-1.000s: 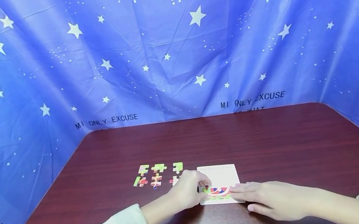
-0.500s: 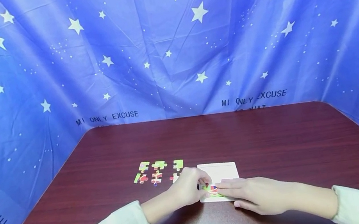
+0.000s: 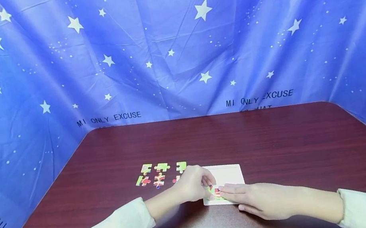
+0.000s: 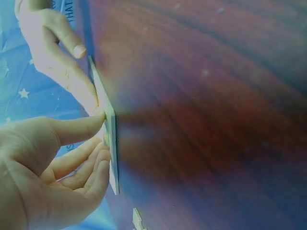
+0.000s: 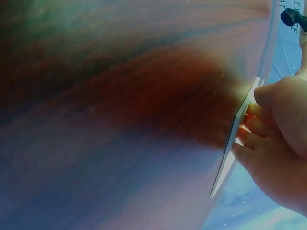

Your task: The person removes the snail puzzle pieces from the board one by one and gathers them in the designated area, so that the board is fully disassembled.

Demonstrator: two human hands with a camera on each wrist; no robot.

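A white puzzle tray [image 3: 228,173] lies on the table, with colourful pieces fitted along its near side. My left hand [image 3: 194,184] is at the tray's left side, thumb and curled fingers around a small puzzle piece [image 3: 211,187] that they mostly cover. From the right, my right hand [image 3: 268,199] lays its straight fingers flat on the fitted pieces and hides several of them. In the left wrist view the tray [image 4: 113,139] shows edge-on beside the left thumb. The right wrist view has the right fingers [image 5: 254,125] resting on the tray.
Several loose puzzle pieces [image 3: 159,180] lie in two rows left of the tray; the left hand partly covers one. A dark red wooden table [image 3: 281,138] carries everything. Blue star-printed cloth [image 3: 172,51] hangs behind and at both sides.
My right hand has slid left along the tray, over more of the fitted pieces. The left hand has stayed at the tray's left side, with only a slight shift.
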